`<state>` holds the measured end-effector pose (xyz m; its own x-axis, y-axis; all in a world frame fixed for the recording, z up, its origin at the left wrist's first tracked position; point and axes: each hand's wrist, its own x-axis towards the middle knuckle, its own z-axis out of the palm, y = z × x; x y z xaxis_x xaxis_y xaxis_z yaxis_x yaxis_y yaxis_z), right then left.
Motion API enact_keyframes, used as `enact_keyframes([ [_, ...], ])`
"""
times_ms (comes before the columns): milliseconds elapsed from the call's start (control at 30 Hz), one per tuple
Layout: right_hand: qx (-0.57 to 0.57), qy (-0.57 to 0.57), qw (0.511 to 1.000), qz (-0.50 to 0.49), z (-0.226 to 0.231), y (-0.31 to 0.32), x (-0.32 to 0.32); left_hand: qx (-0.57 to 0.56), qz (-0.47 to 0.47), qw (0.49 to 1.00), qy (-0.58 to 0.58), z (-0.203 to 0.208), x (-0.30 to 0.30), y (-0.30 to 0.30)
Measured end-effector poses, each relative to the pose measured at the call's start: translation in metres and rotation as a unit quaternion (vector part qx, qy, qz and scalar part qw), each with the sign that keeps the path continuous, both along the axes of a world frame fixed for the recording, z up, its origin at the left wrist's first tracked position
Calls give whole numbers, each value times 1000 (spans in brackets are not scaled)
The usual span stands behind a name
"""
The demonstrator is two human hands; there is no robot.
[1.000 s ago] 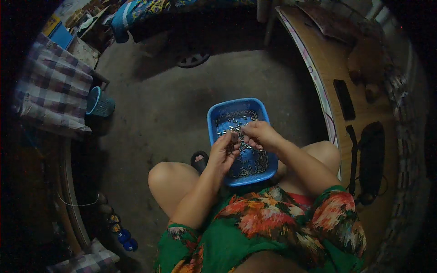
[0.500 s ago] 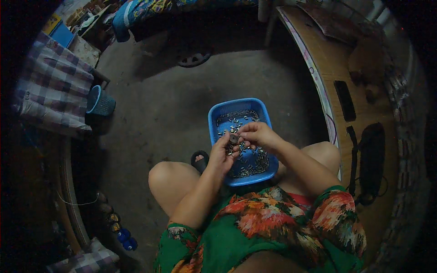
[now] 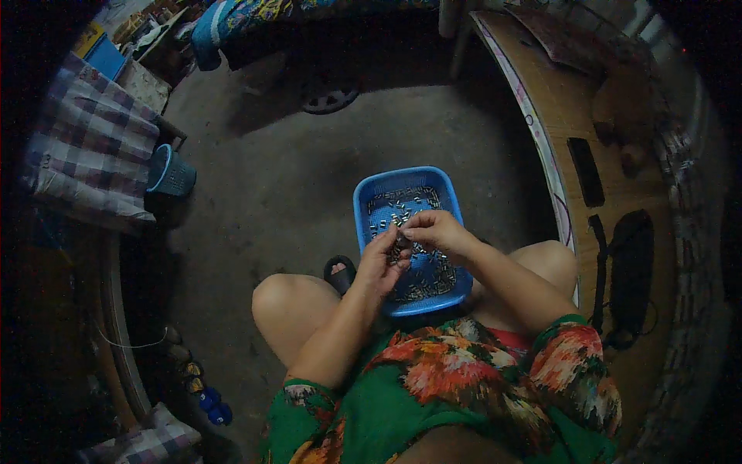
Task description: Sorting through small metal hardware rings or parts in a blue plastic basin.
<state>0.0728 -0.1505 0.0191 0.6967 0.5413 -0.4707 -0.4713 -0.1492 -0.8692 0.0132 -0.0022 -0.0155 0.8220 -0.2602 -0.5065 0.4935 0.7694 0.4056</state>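
Note:
A blue plastic basket (image 3: 360,213) sits between my knees, with many small shiny metal cylinders (image 3: 442,277) spread over its bottom. My left hand (image 3: 379,263) is above it, thumb and fingers closed around a small round grey metal piece (image 3: 402,240). From the other side my right hand (image 3: 442,232) reaches in, its thumb and forefinger pinched together at the top of that piece. What the right fingertips hold, if anything, is too small and too hidden to make out. Some metal cylinders show close to the left fingers.
On the right runs a wooden bench (image 3: 576,247) bearing a dark phone-like slab (image 3: 586,172) and a black bag (image 3: 631,267). A small blue bin (image 3: 176,176) stands at the left by a checked cloth (image 3: 97,147). Blue shoes (image 3: 215,406) lie at lower left.
The round metal piece has tipped, so its flat face no longer shows. My left fingers have closed in more, and my right fingertips have moved slightly left onto it.

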Motion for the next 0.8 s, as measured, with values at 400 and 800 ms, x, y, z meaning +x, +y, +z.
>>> enact_keyframes([
  [400, 76, -1, 997, -14, -2, 1, -1, 11, -2, 1000, 4, 8, 0, 1],
  [800, 83, -74, 994, -21, -17, 3, -4, 21, -7, 999, -31, 13, 0, -1],
])
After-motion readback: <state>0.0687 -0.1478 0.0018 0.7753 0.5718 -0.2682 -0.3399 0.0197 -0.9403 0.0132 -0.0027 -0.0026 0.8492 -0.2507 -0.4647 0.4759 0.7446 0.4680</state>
